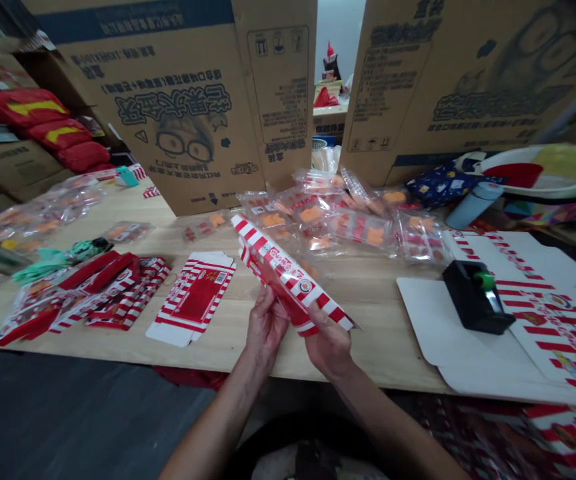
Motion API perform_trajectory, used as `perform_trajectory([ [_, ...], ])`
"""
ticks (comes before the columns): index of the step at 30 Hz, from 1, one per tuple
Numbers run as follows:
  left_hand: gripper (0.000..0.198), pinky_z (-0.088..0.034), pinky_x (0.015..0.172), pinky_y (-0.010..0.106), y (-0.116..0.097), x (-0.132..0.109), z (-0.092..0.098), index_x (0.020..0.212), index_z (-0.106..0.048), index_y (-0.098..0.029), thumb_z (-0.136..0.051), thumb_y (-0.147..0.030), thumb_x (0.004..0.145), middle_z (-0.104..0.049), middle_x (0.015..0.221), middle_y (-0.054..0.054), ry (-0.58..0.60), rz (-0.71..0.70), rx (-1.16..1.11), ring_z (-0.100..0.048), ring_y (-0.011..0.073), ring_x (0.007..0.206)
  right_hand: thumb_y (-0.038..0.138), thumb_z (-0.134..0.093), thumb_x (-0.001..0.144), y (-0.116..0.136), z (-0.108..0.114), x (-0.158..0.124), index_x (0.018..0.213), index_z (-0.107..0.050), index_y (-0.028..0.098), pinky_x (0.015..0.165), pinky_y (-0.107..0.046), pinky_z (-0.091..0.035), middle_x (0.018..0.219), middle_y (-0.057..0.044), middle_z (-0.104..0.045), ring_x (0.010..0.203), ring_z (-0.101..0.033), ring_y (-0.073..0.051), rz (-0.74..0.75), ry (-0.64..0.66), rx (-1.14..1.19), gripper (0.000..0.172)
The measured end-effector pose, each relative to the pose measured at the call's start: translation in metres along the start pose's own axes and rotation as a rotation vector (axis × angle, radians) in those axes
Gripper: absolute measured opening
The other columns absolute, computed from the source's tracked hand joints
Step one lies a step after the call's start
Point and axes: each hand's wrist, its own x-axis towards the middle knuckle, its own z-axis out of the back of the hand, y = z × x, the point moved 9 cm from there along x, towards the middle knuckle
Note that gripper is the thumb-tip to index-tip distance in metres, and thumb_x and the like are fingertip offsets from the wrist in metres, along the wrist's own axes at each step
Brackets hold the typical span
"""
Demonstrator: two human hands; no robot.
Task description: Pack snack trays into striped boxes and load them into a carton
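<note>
Both my hands hold a narrow red-and-white striped paperboard carton up over the front edge of the wooden table. My left hand grips it from below, and my right hand holds its lower end. Left of my hands lies a flat printed carton blank, with a heap of similar striped cartons beyond it. Clear plastic packets of orange snacks are spread just past the carton's top end. A black tape dispenser rests on white card sheets to the right.
Two large upright corrugated shipping boxes stand along the table's far side. A pale blue bottle lies at the right, and a crumpled green item lies at the left. Red bags are stacked at upper left.
</note>
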Motion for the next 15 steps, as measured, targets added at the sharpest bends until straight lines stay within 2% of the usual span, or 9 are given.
perform_trajectory([
  [3, 0.012, -0.057, 0.076, 0.018, -0.043, 0.017, 0.003, 0.089, -0.068, -0.017, -0.07, -0.006, 0.084, -0.077, 0.085, -0.002, -0.016, -0.153, 0.035, -0.072, 0.0093, 0.074, 0.053, -0.065, 0.087, 0.021, -0.008, -0.027, 0.137, -0.063, 0.026, 0.105, -0.052, -0.051, 0.127, -0.011, -0.07, 0.125, -0.061, -0.033, 0.002, 0.264, -0.312, 0.056],
  [5, 0.014, -0.055, 0.073, 0.015, -0.071, 0.024, 0.007, 0.082, -0.065, -0.018, -0.076, -0.008, 0.081, -0.074, 0.076, -0.006, -0.03, -0.23, 0.035, -0.069, 0.0067, 0.068, 0.042, -0.064, 0.092, 0.04, -0.008, -0.043, 0.133, -0.067, 0.03, 0.092, -0.043, -0.057, 0.112, -0.008, -0.075, 0.109, -0.069, -0.028, -0.003, 0.427, -0.522, 0.043],
  [6, 0.017, -0.055, 0.073, 0.015, -0.08, 0.025, 0.007, 0.08, -0.064, -0.018, -0.079, -0.011, 0.079, -0.072, 0.074, -0.007, -0.023, -0.257, 0.051, -0.067, 0.0061, 0.065, 0.039, -0.06, 0.095, 0.053, -0.004, -0.045, 0.127, -0.07, 0.031, 0.084, -0.039, -0.059, 0.1, -0.006, -0.077, 0.096, -0.072, -0.025, 0.019, 0.433, -0.577, 0.034],
  [8, 0.02, -0.054, 0.069, 0.016, -0.087, 0.022, 0.002, 0.081, -0.064, -0.019, -0.084, -0.017, 0.076, -0.07, 0.073, -0.007, 0.012, -0.299, 0.141, -0.065, 0.0067, 0.063, 0.04, -0.05, 0.101, 0.084, 0.01, -0.032, 0.122, -0.072, 0.031, 0.078, -0.034, -0.057, 0.09, -0.003, -0.075, 0.086, -0.071, -0.021, 0.099, 0.273, -0.61, 0.032],
  [9, 0.022, -0.054, 0.067, 0.017, -0.085, 0.017, -0.003, 0.083, -0.065, -0.019, -0.085, -0.021, 0.076, -0.07, 0.074, -0.006, 0.032, -0.316, 0.2, -0.065, 0.0076, 0.063, 0.043, -0.046, 0.102, 0.097, 0.016, -0.021, 0.127, -0.068, 0.03, 0.082, -0.035, -0.056, 0.095, -0.003, -0.075, 0.09, -0.071, -0.021, 0.137, 0.164, -0.615, 0.035],
  [10, 0.022, -0.053, 0.066, 0.017, -0.08, 0.011, -0.008, 0.085, -0.066, -0.019, -0.085, -0.024, 0.076, -0.07, 0.075, -0.005, 0.051, -0.331, 0.26, -0.065, 0.0087, 0.065, 0.046, -0.044, 0.103, 0.103, 0.02, -0.009, 0.136, -0.062, 0.029, 0.089, -0.037, -0.054, 0.107, -0.004, -0.074, 0.099, -0.069, -0.022, 0.152, 0.079, -0.631, 0.041],
  [12, 0.021, -0.051, 0.066, 0.018, -0.065, -0.004, -0.021, 0.09, -0.067, -0.02, -0.083, -0.03, 0.079, -0.07, 0.078, -0.003, 0.081, -0.351, 0.374, -0.066, 0.0114, 0.071, 0.054, -0.039, 0.103, 0.1, 0.017, 0.016, 0.139, -0.057, 0.026, 0.092, -0.038, -0.052, 0.116, -0.006, -0.073, 0.105, -0.068, -0.024, 0.143, 0.05, -0.639, 0.049],
  [13, 0.02, -0.051, 0.068, 0.018, -0.057, -0.013, -0.027, 0.093, -0.068, -0.021, -0.081, -0.031, 0.081, -0.071, 0.081, -0.002, 0.092, -0.362, 0.438, -0.066, 0.0124, 0.075, 0.057, -0.035, 0.103, 0.095, 0.015, 0.027, 0.131, -0.063, 0.023, 0.089, -0.038, -0.053, 0.11, -0.007, -0.074, 0.1, -0.069, -0.024, 0.131, 0.053, -0.626, 0.052],
  [15, 0.019, -0.051, 0.071, 0.018, -0.044, -0.032, -0.038, 0.098, -0.07, -0.021, -0.076, -0.033, 0.086, -0.072, 0.087, 0.0, 0.112, -0.377, 0.588, -0.066, 0.014, 0.08, 0.061, -0.028, 0.103, 0.086, 0.022, 0.044, 0.098, -0.071, 0.02, 0.075, -0.035, -0.053, 0.084, -0.006, -0.073, 0.079, -0.067, -0.023, 0.138, -0.036, -0.604, 0.059],
])
